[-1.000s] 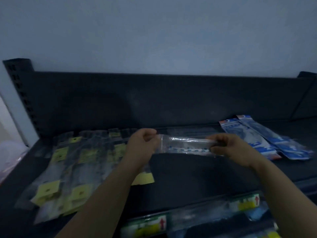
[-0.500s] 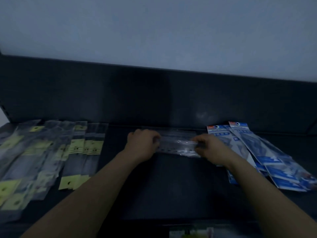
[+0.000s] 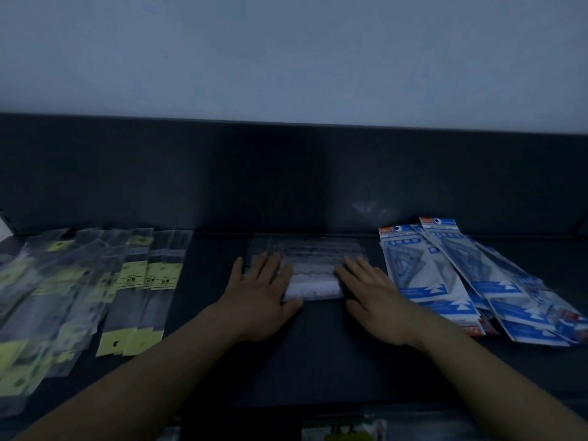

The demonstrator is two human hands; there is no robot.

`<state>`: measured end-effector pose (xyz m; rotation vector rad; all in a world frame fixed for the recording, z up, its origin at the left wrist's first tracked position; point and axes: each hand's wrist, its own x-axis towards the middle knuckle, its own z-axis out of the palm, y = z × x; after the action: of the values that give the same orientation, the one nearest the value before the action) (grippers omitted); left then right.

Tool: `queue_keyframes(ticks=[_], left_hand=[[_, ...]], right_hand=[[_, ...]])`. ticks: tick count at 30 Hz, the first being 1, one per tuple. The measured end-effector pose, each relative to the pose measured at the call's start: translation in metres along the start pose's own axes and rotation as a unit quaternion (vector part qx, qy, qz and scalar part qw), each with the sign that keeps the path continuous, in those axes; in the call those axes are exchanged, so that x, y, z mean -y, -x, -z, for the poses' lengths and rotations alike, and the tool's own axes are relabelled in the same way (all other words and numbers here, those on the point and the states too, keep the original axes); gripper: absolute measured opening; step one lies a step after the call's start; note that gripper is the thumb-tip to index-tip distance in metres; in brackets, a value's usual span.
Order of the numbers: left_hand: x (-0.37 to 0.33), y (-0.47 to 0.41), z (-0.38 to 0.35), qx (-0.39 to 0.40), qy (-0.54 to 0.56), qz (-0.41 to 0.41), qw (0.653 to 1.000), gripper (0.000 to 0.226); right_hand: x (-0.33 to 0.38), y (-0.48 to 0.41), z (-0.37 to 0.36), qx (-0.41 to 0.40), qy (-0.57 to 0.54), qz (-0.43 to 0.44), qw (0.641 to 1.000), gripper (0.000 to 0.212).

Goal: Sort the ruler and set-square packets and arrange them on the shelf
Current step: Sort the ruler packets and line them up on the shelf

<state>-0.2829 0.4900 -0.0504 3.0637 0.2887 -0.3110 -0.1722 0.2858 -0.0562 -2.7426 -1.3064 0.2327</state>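
A small stack of clear ruler packets (image 3: 310,272) lies crosswise in the middle of the dark shelf (image 3: 318,351), near the back panel. My left hand (image 3: 259,291) rests flat on the stack's left end, fingers straight. My right hand (image 3: 370,289) lies flat on its right end. To the left, several clear ruler packets with yellow labels (image 3: 140,281) lie spread lengthwise. To the right, several blue-and-white set-square packets (image 3: 451,275) overlap in a fan.
The shelf's dark back panel (image 3: 286,176) rises behind the packets, with a pale wall above. More packets show on a lower level at the bottom edge (image 3: 343,431). The yellow-label pile spills over the shelf's left front.
The clear packet I held in both hands went down onto the middle stack. My fingers uncurled and both hands now lie flat on its ends. The view shifted right.
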Motion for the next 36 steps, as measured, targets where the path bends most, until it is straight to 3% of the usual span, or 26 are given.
queue_keyframes(ticks=[9, 16, 20, 25, 36], left_hand=[[0.003, 0.019, -0.009, 0.000, 0.043, 0.009, 0.999, 0.067], [0.001, 0.033, -0.009, -0.031, 0.068, 0.021, 0.997, 0.066], [0.003, 0.047, -0.004, -0.154, 0.069, 0.005, 0.986, 0.056], [0.006, 0.072, 0.012, -0.281, 0.172, 0.031, 0.944, 0.037], [0.113, 0.143, 0.014, -0.334, 0.213, 0.178, 0.901, 0.029]], right_hand=[[0.007, 0.037, -0.001, 0.055, -0.023, 0.006, 0.998, 0.067], [0.011, 0.047, -0.001, 0.050, -0.020, -0.006, 0.999, 0.070], [0.014, 0.046, 0.003, -0.014, -0.046, -0.019, 0.999, 0.071], [0.035, 0.031, 0.015, -0.069, -0.061, 0.016, 0.996, 0.065], [0.132, -0.017, 0.016, -0.059, -0.073, 0.088, 0.992, 0.057]])
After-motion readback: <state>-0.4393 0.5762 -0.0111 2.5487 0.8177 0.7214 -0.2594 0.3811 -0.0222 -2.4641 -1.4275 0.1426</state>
